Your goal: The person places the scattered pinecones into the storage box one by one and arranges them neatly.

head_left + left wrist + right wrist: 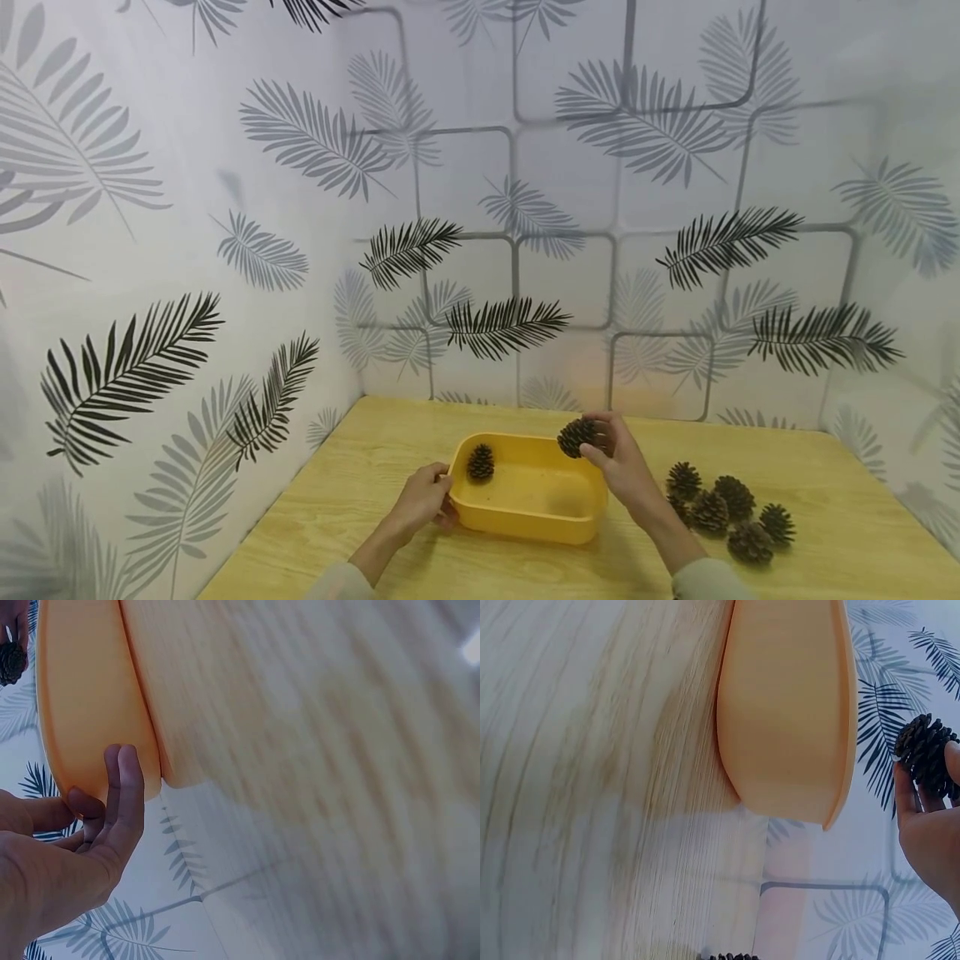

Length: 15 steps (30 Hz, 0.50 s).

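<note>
A yellow plastic box [525,518], open at the top, sits on the wooden table. One brown pine cone [481,462] lies inside it at the left end. My left hand [422,500] holds the box's left end; in the left wrist view, fingers [129,776] lie along its outer wall. Over the box's right rear corner, my right hand [621,462] pinches a second pine cone [576,437] between thumb and fingers. That held pine cone [924,754] shows above the rim level in the right wrist view.
Several more pine cones [709,512] are grouped on the table [832,492] to the right of my right forearm. A wall [480,275] with leaf prints stands behind the table, and another patterned wall [187,350] runs along the left.
</note>
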Tool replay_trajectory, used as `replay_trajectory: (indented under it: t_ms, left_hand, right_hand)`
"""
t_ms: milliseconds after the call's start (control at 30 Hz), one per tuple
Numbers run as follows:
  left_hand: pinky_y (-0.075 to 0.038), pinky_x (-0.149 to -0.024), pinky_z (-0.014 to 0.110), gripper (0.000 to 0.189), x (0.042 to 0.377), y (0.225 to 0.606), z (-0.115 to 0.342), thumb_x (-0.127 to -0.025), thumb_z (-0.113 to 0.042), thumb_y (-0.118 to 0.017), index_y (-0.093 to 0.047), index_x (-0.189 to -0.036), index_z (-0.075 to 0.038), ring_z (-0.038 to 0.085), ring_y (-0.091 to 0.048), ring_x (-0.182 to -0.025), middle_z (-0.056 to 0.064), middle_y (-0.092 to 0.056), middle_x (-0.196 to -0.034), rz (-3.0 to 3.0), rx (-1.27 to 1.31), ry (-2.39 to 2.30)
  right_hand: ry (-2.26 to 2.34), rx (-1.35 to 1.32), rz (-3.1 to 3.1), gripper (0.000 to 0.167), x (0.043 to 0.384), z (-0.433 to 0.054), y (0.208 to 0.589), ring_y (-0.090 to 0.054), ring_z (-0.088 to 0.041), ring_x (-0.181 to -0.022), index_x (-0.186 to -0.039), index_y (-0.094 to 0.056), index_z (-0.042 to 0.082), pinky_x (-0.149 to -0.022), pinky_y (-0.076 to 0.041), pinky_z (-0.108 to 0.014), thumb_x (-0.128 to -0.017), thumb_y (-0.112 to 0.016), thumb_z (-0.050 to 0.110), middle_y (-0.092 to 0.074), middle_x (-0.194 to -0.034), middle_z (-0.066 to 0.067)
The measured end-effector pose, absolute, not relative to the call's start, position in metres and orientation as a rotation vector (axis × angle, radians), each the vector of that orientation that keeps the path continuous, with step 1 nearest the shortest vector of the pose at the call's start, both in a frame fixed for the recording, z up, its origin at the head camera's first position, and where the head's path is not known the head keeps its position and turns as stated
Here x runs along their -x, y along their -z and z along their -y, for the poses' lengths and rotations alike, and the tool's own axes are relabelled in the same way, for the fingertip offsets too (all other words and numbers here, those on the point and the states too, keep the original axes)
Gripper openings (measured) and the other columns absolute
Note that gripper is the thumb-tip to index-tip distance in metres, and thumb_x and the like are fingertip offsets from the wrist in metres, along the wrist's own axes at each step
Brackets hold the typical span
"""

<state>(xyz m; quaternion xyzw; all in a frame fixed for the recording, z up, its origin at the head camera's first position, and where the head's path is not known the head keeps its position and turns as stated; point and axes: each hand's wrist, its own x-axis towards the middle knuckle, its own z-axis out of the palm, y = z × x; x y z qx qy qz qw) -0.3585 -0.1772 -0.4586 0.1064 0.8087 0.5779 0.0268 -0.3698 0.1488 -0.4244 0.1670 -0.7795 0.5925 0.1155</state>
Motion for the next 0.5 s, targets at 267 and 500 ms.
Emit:
replay_trajectory:
  t_ms: [267, 500]
  left_hand:
    - [-0.065, -0.064, 0.043, 0.039, 0.359, 0.458, 0.178, -0.111, -0.008, -0.043, -0.049, -0.141, 0.016, 0.035, -0.073, -0.077, 0.020, -0.065, -0.099, -2.510, -0.334, -1.787]
    - [-0.065, -0.064, 0.044, 0.038, 0.359, 0.460, 0.176, -0.110, -0.008, -0.042, -0.050, -0.139, 0.016, 0.038, -0.073, -0.078, 0.021, -0.066, -0.099, -2.512, -0.320, -1.786]
  right_hand:
    - [-1.774, -0.548, 2.249, 0.041, 0.375, -0.131, 0.424, -0.055, -0.040, -0.129, -0.145, -0.044, 0.009, -0.101, -0.051, -0.035, -0.106, -0.055, -0.001, -0.050, -0.149, -0.025]
    - [-1.822, -0.564, 2.229, 0.042, 0.375, -0.117, 0.424, -0.056, -0.039, -0.128, -0.144, -0.045, 0.008, -0.101, -0.052, -0.038, -0.105, -0.056, -0.002, -0.052, -0.146, -0.026]
